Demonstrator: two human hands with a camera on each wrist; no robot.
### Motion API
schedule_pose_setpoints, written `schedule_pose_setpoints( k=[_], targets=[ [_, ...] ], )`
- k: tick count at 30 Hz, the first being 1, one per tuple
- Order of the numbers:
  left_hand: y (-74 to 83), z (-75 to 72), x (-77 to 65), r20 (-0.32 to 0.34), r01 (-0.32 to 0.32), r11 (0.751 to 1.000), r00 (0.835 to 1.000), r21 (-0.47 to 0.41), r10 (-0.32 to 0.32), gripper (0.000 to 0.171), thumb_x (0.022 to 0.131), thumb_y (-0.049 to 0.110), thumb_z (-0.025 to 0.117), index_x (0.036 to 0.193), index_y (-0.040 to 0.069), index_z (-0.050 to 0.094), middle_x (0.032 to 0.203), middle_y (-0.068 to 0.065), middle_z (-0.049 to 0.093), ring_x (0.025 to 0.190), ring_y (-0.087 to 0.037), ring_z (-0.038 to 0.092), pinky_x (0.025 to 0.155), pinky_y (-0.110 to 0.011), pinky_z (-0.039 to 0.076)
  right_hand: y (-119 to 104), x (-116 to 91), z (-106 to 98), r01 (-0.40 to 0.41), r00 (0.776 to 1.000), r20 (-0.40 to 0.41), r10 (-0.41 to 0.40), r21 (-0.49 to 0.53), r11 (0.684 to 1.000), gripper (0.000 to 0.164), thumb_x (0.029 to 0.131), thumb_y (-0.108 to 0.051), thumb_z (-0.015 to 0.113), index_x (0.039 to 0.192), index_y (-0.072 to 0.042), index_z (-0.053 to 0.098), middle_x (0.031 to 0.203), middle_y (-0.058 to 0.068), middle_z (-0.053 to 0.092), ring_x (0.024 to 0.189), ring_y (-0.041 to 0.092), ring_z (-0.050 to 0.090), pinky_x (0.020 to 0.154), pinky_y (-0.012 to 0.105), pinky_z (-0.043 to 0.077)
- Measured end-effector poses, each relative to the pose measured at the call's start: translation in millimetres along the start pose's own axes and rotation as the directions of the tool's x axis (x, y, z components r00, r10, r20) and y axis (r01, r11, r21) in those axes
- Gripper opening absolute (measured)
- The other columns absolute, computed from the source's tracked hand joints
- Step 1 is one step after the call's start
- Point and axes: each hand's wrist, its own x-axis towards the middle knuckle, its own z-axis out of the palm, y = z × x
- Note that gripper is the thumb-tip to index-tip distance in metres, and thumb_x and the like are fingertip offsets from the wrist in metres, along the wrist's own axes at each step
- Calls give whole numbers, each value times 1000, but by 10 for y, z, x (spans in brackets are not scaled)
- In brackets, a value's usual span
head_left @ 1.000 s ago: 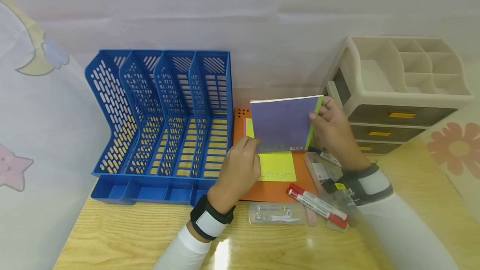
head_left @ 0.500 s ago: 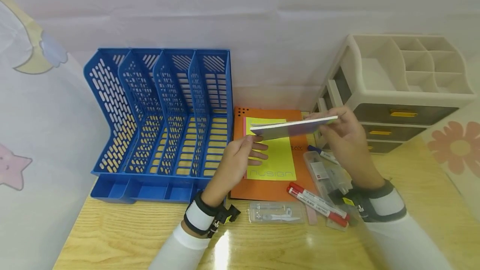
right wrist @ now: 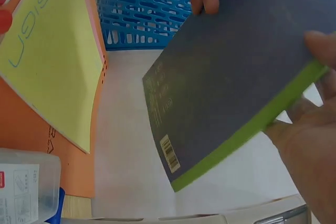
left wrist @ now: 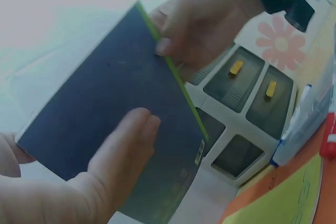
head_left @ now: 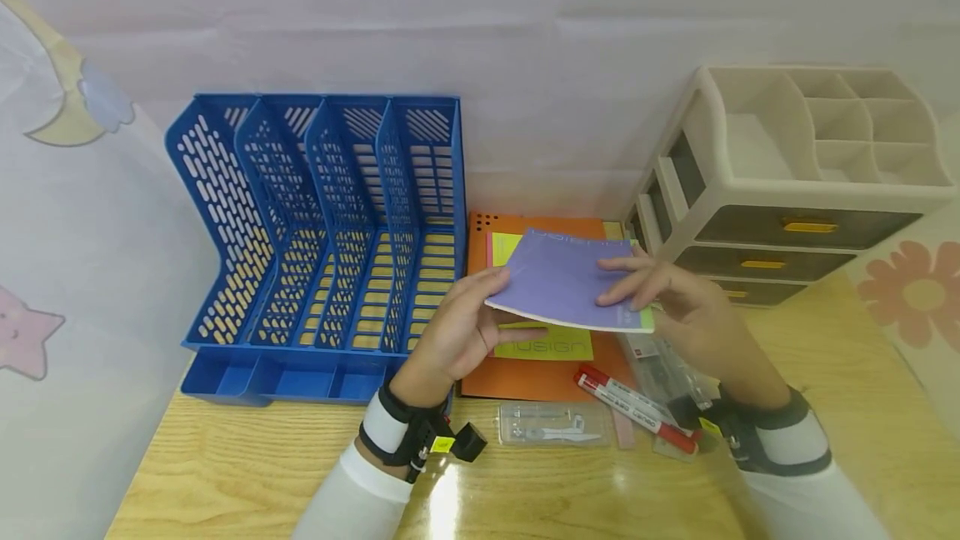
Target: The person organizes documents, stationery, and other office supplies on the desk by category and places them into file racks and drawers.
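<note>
A thin purple notebook [head_left: 562, 282] with a green spine strip is held up over a yellow notebook [head_left: 551, 346] and an orange one [head_left: 525, 386]. Its purple cover lies tilted toward the head camera, with lettering along the far edge. My left hand [head_left: 457, 327] pinches the left corner, thumb on top. My right hand [head_left: 686, 307] grips the green spine side, fingers spread over the cover and the thumb hidden below. From the left wrist view, the underside of the purple notebook [left wrist: 105, 93] shows a barcode near the spine; the right wrist view shows that barcode too.
A blue file rack [head_left: 315, 223] with upright dividers stands at left. At right is a cream drawer organizer [head_left: 825, 198] with yellow handles. Red markers [head_left: 637, 411], a clear flat case [head_left: 553, 426] and a clear plastic box [head_left: 660, 365] lie near the front right.
The purple notebook has turned from nearly upright, through edge-on, to lying flatter with its other cover showing. My right fingers have come over the top; my left thumb now lies on its corner.
</note>
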Motion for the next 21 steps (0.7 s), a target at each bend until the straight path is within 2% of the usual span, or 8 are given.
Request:
schedule_pose_setpoints(
  k=[2,6,9,13,16,21],
  targets=[
    [5,2,-5,-15,17,1000,1000,-21,-17,51,108,10,38,156,-8,32,132,-14,64,103,-15,74,101,-61,49,-8,-25,8,-19,999,36,20,-21,1000,27,81,24,65,92,-1,63,115,6,78,139,26,54,130,35,17],
    [25,8,-14,-41,27,1000,999,-13,-27,54,105,-3,36,158,-7,27,146,-27,51,104,-13,72,97,-46,56,-25,-52,38,-41,999,25,44,-104,994,39,73,30,61,89,-6,65,120,3,76,142,24,51,131,34,13],
    [35,6,-17,-39,17,1000,999,-7,-17,57,104,-7,34,159,-5,23,154,-32,40,107,-13,70,92,-38,60,-43,-63,65,-91,996,-24,89,-166,982,40,73,30,63,89,-6,65,136,6,68,146,23,46,127,29,27],
    [52,-13,-20,-48,-3,999,999,32,4,58,103,-10,35,160,-4,24,150,-32,44,103,-12,71,86,-32,62,-52,-66,89,-179,984,-61,169,-247,952,41,76,29,66,98,-6,64,154,11,51,147,17,42,107,16,47],
    [73,-39,-22,-58,-17,997,998,73,22,58,103,-10,36,159,-5,24,143,-30,51,97,-11,73,82,-30,63,-44,-67,91,-214,977,-68,203,-310,926,42,79,27,64,107,-6,66,159,11,44,147,12,40,104,12,47],
    [135,-81,-47,-74,-24,987,997,159,36,59,102,-8,38,159,-5,26,138,-33,54,91,-11,74,78,-31,64,-14,-84,64,-252,967,-109,228,-321,913,50,81,29,53,120,1,65,160,8,44,150,11,37,107,11,43]
  ],
)
